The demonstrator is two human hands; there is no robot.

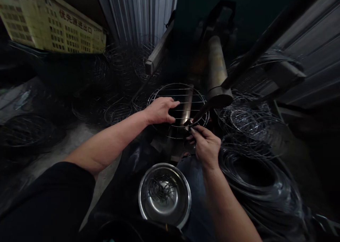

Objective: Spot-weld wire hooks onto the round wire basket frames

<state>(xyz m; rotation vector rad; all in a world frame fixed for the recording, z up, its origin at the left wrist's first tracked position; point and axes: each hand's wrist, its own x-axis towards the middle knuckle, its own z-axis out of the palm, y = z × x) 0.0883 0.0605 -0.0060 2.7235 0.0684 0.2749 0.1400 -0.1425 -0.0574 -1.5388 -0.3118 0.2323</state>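
A round wire rack point(196, 93) with parallel cross wires rests on a dark machine in the middle. My left hand point(160, 110) grips the rack's left side, fingers curled over its wires. My right hand point(205, 144) is closed in a pinch at the rack's near edge, holding something thin that I cannot make out. A cylindrical metal arm of the machine point(216, 73) comes down onto the rack just above my right hand.
A steel bowl point(164, 195) with several short bent wires sits near my lap. Coils of dark wire point(255, 178) lie at the right. Piles of wire rings and racks point(117, 111) crowd the left and back. A yellow printed carton point(53, 26) stands upper left.
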